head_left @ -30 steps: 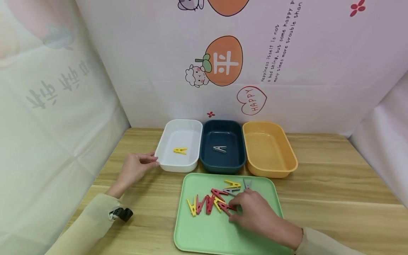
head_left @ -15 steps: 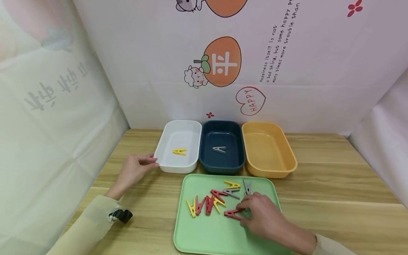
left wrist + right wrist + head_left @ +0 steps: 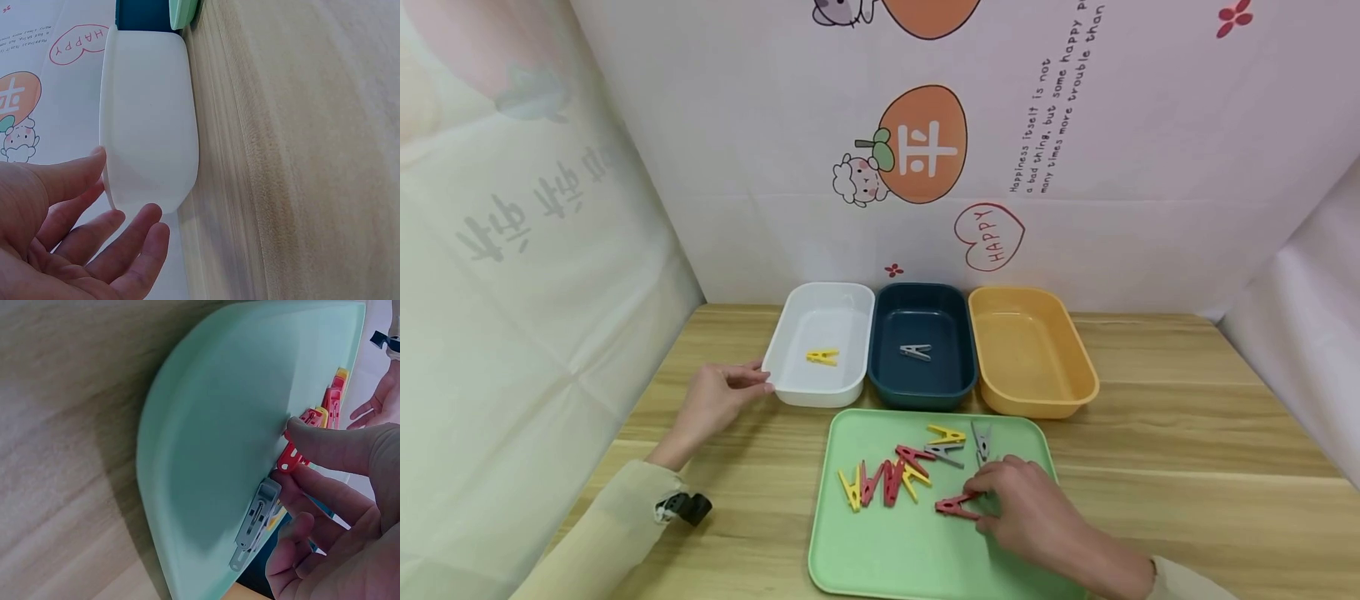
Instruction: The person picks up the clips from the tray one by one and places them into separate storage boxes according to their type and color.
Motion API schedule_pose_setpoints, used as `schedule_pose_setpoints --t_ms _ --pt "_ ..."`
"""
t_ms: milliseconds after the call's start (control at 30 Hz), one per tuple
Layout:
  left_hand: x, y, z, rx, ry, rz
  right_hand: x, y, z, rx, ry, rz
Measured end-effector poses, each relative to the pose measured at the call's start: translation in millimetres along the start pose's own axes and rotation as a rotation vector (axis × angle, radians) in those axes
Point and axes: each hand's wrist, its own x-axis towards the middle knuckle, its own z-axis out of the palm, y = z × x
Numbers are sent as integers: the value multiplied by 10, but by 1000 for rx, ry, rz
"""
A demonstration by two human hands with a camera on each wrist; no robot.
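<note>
Early stage, by the look of it: one yellow clip (image 3: 822,357) lies in the white bin (image 3: 823,321), one gray clip (image 3: 916,352) in the blue bin (image 3: 922,317). Those are the only binned clips in sight. Left over on the green tray (image 3: 880,546): three yellow, two gray and three red by count, plus the red clip (image 3: 953,505) in hand. Hidden ones can't be ruled out.

Right hand (image 3: 1026,508) pinches that red clip between thumb and forefinger — fingertips by its spread legs, nose pointing left. It's at the right part of the tray, apart from the main cluster; whether it touches the tray, can't tell. The other right fingers are bent and hold nothing visible. Left hand (image 3: 718,400) is at the near left corner of the white bin, thumb at the rim, other fingers spread and loosely bent. How firmly it presses can't be told.

Three bins stand in a row, white, blue, then the orange bin (image 3: 1033,350) at right, with the tray just in front. All on a wood-grain table (image 3: 1195,408). Behind is a white backdrop (image 3: 760,142) printed with orange fruit, a small sheep, lines of English text and a red heart reading HAPPY. More pale cloth hangs at both sides — the left one (image 3: 557,317) has faint gray characters. Pale sleeves, and a black device (image 3: 688,507) at the left wrist.
</note>
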Motion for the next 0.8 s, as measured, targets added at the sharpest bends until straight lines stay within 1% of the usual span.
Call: schedule_pose_setpoints --t_ms 300,433,667,800 --pt "3 5 -2 7 11 7 -11 33 -3 1 1 12" --pt "3 3 -2 10 12 6 -28 35 -4 13 7 37" --pt "2 -7 5 15 8 4 -62 -7 -45 66 -21 155" --pt "-1 -11 4 3 7 6 -72 -25 -80 73 -28 183"
